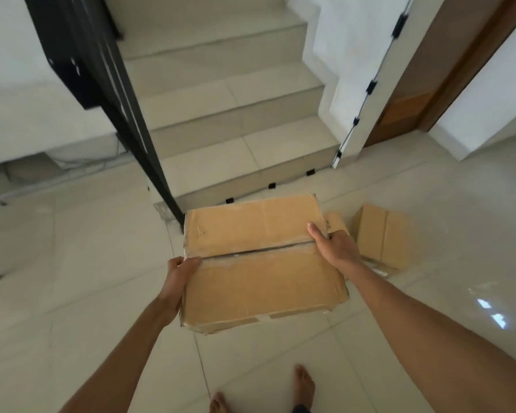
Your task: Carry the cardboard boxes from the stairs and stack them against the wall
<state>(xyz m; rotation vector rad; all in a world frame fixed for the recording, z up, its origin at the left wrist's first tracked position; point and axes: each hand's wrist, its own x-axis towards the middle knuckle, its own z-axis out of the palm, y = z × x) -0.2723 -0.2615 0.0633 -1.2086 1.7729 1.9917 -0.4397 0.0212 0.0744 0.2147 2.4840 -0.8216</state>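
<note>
Pale glossy floor tiles [87, 248] spread out at the foot of a tiled staircase, and just below the middle of the view hangs the large cardboard box [259, 263], flaps up, with a dark gap along its taped centre seam.

The left hand [181, 274] grips the box at its nine o'clock end. The thumb is hooked over the top edge right at the seam, and the fingers are curled down the side, out of sight. The right hand [332, 244] clamps the three o'clock end the same way, thumb laid flat on the far flap and fingers wrapped over the edge. Holding opposite ends on the seam line probably keeps the load level and the flaps shut. It seems lifted clear of the floor, though the angle leaves that slightly uncertain.

At three o'clock from it a smaller cardboard box [383, 236] sits on the tiles. A third box [335, 220] peeks out behind the right hand, mostly hidden.

The stairs [236, 132] rise at twelve o'clock and look bare of boxes. A black railing [125, 99] slants at eleven. At one o'clock a clipped cable [367, 87] runs down the wall corner beside a wooden door frame [414, 93]. Bare feet [304, 383] stand at six.
</note>
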